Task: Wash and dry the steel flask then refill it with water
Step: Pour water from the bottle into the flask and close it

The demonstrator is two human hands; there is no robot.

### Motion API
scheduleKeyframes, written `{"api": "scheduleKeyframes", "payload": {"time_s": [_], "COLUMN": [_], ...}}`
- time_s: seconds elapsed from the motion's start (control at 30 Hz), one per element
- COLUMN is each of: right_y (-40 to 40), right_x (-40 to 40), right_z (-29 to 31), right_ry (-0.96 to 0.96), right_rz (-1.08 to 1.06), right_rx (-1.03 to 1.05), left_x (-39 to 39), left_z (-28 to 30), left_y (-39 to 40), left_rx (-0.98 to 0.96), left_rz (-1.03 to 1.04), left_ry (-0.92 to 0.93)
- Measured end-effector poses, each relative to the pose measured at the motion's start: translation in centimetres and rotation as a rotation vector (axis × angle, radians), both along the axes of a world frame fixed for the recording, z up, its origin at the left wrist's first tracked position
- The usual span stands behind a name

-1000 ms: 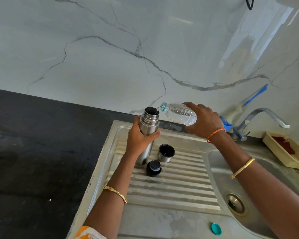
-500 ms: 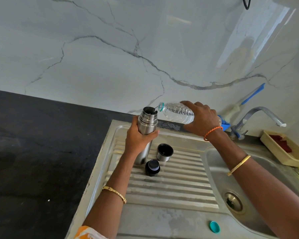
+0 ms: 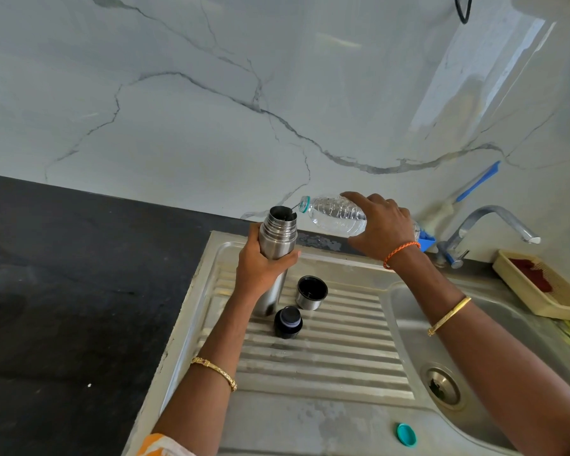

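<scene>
Left hand (image 3: 260, 269) covers middle of steel flask (image 3: 278, 235); flask base partly behind wrist. Water level inside flask not visible. Right hand (image 3: 380, 225) hides rear half of plastic bottle (image 3: 334, 213). Blue object (image 3: 426, 240) just beyond right hand mostly hidden, kind unclear. Yellow tray (image 3: 520, 291) far right of right hand cut by frame edge; red contents unidentifiable.

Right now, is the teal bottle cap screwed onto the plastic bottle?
No: the teal cap lies on the sink's front edge, while the open plastic bottle is tipped toward the steel flask.
</scene>
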State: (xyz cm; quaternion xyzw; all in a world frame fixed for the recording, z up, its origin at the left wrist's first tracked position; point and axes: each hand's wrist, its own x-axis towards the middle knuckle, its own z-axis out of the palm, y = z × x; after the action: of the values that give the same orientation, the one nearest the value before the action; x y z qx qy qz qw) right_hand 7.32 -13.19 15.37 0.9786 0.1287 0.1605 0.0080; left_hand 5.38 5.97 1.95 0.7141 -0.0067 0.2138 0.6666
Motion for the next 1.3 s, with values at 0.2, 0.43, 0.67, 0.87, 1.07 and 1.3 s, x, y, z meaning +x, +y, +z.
{"api": "scheduleKeyframes", "payload": {"time_s": [0.2, 0.43, 0.67, 0.87, 1.07, 1.3], "right_y": [0.16, 0.15, 0.03, 0.0, 0.16, 0.52], "right_x": [0.06, 0.14, 0.15, 0.19, 0.32, 0.48], "right_z": [0.2, 0.34, 0.43, 0.39, 0.28, -0.03], "right_ry": [-0.013, -0.022, -0.03, -0.032, -0.049, -0.039], "right_rz": [-0.005, -0.013, -0.022, -0.022, -0.022, -0.01], "right_rx": [0.0, -0.002, 0.005, 0.003, -0.011, 0.006], "left_x": [-0.05, -0.11, -0.14, -0.13, -0.04, 0.1], "left_z": [0.01, 0.18, 0.21, 0.11, 0.03, -0.29], "left_y": [-0.01, 0.0, -0.1, -0.21, -0.24, -0.21], "left_rx": [-0.003, 0.005, -0.002, -0.019, -0.041, -0.052], "left_rz": [-0.002, 0.005, 0.006, 0.006, 0.004, 0.003], "left_ry": [0.004, -0.001, 0.0, -0.001, -0.005, -0.004]}}
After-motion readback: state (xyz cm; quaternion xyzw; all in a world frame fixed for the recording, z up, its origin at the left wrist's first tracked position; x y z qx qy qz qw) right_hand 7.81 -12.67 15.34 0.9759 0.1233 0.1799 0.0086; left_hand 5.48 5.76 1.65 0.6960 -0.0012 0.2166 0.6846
